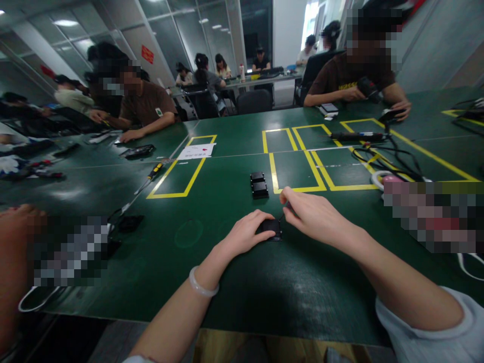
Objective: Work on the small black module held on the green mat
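A small black rectangular box (273,228) lies on the green table in front of me. My left hand (249,229), a pale bangle on its wrist, grips the box between thumb and fingers and keeps it against the tabletop. At the box's right far corner, my right hand (306,209) is closed on a thin dark tool (286,207) whose tip reaches the box; the fingers hide most of it, so its kind does not show. Just beyond, two similar black boxes (259,186) sit one behind the other.
Yellow tape rectangles (298,190) mark the green table (227,282). Left are a yellow-black screwdriver (155,171) and a paper sheet (196,151). A black power tool (357,136) with cables lies at right. Co-workers (145,106) sit opposite; another person's arm (15,262) enters at left.
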`<action>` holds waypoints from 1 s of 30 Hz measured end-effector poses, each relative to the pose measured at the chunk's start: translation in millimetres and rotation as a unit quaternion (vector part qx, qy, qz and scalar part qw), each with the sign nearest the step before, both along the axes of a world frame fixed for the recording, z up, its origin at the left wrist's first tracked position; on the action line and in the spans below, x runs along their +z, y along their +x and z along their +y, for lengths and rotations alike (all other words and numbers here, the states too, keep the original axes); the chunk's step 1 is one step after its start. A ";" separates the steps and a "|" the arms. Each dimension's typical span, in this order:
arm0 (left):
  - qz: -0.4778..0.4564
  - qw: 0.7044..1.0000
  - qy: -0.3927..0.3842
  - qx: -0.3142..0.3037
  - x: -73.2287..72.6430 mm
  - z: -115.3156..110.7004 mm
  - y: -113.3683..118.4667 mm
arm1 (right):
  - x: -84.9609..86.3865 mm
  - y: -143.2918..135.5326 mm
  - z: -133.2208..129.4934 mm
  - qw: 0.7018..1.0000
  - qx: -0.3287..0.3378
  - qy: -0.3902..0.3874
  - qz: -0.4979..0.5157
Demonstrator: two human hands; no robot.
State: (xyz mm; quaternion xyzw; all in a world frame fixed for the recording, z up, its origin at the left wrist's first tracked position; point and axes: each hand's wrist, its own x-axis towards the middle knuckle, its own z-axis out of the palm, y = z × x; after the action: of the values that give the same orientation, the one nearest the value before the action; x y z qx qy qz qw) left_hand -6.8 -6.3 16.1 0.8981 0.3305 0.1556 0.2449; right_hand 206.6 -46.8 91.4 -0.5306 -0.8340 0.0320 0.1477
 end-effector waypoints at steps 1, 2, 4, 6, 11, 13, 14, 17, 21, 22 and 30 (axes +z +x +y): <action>0.002 1.000 0.001 0.001 -0.3 0.2 0.1 | 0.5 -0.7 0.0 1.000 -0.007 -0.002 -0.008; 0.004 1.000 0.001 0.002 -0.4 0.3 0.2 | 0.8 -1.4 0.4 1.000 -0.014 -0.004 -0.018; 0.008 1.000 -0.001 0.002 -0.1 0.2 0.3 | 0.4 -2.2 1.7 0.999 -0.025 -0.008 -0.038; 0.008 1.000 -0.004 0.001 0.9 -0.2 0.3 | -0.6 -1.9 2.9 0.999 -0.023 -0.012 -0.040; 0.009 1.000 -0.004 0.001 3.4 -1.0 0.1 | 0.2 -0.1 0.5 1.000 0.004 -0.012 -0.005; 0.008 1.000 -0.001 0.000 3.3 -0.9 0.2 | 1.4 -0.9 -0.8 1.000 0.004 -0.009 -0.001; 0.008 1.000 0.000 0.000 3.0 -0.8 0.3 | 1.8 -1.5 -1.0 1.000 0.002 -0.008 -0.002; 0.014 1.000 0.002 0.001 1.7 -0.4 0.7 | 1.0 -3.3 0.7 0.999 -0.014 -0.010 -0.028; 0.013 1.000 0.000 0.001 0.5 0.0 0.6 | -1.3 -2.6 2.9 0.999 -0.019 -0.019 -0.035; 0.010 1.000 -0.001 0.000 0.3 0.0 0.5 | -1.3 -2.1 2.5 0.999 -0.013 -0.019 -0.025; 0.014 1.000 0.004 0.001 -0.4 0.6 0.8 | 1.3 -3.6 -0.4 0.999 -0.015 -0.009 -0.027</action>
State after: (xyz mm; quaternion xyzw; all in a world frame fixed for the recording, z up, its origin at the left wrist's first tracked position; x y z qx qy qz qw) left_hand -6.0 -5.7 15.6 0.9006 0.3342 0.1449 0.2370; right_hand 203.0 -47.2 92.6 -0.5451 -0.8293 0.0230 0.1208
